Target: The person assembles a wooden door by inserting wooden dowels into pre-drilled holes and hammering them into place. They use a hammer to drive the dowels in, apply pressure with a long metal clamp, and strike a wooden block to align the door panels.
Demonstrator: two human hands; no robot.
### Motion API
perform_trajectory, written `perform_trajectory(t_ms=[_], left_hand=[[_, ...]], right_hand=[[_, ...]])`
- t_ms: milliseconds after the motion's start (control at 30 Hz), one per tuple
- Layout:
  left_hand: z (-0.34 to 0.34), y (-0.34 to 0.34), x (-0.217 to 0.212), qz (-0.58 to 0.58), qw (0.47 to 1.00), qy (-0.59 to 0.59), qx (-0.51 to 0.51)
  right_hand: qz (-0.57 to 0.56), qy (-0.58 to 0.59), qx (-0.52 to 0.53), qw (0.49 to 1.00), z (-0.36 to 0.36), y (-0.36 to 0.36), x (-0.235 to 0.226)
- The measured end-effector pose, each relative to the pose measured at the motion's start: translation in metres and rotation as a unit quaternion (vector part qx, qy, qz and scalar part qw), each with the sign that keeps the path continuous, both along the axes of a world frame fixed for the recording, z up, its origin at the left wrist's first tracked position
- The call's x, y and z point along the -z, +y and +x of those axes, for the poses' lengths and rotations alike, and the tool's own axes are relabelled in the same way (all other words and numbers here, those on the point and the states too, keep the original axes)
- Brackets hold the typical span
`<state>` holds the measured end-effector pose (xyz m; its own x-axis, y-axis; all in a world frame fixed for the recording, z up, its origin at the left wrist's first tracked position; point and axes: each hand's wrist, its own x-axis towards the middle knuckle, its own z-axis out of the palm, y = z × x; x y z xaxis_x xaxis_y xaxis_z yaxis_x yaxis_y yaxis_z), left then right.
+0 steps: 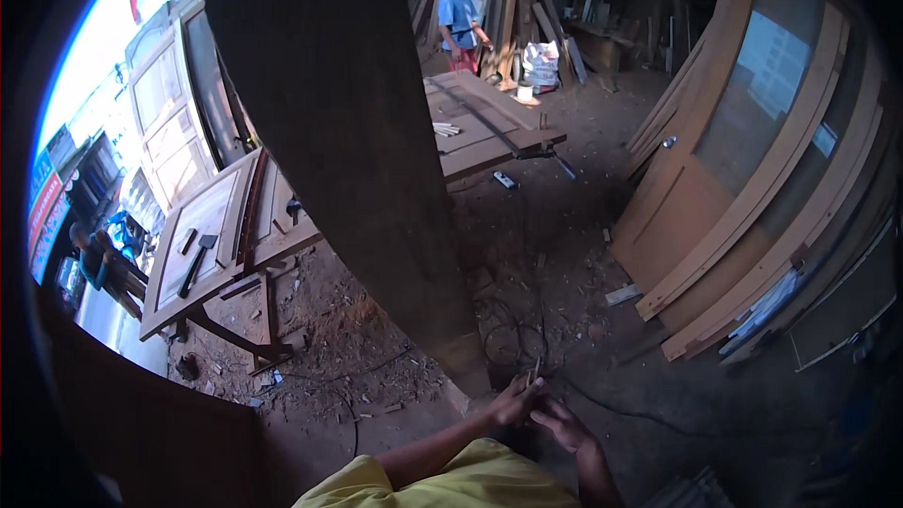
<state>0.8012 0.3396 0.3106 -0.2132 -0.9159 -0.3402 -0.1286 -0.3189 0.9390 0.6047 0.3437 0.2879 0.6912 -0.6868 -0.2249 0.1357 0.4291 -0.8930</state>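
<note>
At far left, a pale panelled wooden door [202, 235] is laid flat as a tabletop on trestles, and a dark-headed hammer [198, 261] is rested on it. Beside it, a wide dark wooden post [348, 132] is seen rising from the sawdust-strewn dirt floor [367, 357]. Near the post's foot, the left hand [513, 404] is held with fingers closed around a small thin stick-like object [533, 373], too small to be identified. Just beside it, the right hand [562, 425] is seen touching the left; whether its fingers are curled or loose cannot be told. Farther right, glazed brown wooden doors [752, 179] are leaned upright.
</note>
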Motion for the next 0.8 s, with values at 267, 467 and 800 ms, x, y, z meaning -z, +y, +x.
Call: perform_trajectory(t_ms=[267, 467, 800], left_hand=[[-0.068, -0.142, 0.074, -0.068, 0.992, 0.107, 0.028], [-0.108, -0.323, 0.018, 0.044, 0.980, 0.054, 0.187], [-0.016, -0.610, -0.093, -0.229, 0.938, -0.164, -0.202]], right_hand=[[0.096, 0.049, -0.047, 0.993, -0.058, -0.165, 0.029], [0.146, 0.087, 0.003, 0.985, -0.135, -0.328, 0.012], [0.103, 0.200, 0.237, 0.945, -0.237, -0.586, 0.001]])
